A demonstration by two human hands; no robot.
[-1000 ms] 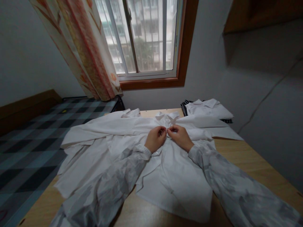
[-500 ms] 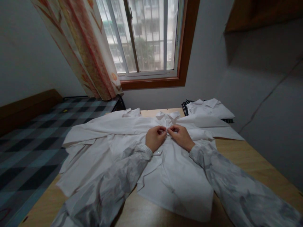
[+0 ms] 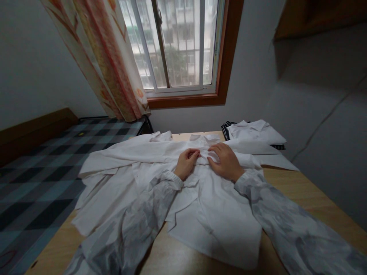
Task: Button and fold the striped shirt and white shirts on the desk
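A white shirt [image 3: 212, 214] lies spread front-up on a wooden table [image 3: 289, 194], its collar toward the window and its sleeves stretched out to both sides. My left hand [image 3: 186, 163] is curled just below the collar, fingers pinching the shirt's front edge. My right hand [image 3: 226, 160] rests beside it with fingers stretched out, pressing flat on the fabric near the collar. Both of my arms are in pale patterned sleeves.
A folded white garment [image 3: 255, 131] lies on a dark striped one at the table's far right corner. A bed with a checked cover [image 3: 43, 168] stands to the left. Behind are a window [image 3: 177, 46] and a patterned curtain [image 3: 106, 57].
Both hands were pinching the shirt's front together just below the collar. Now they have shifted up toward the collar, and my right hand has opened and lies flat on the cloth.
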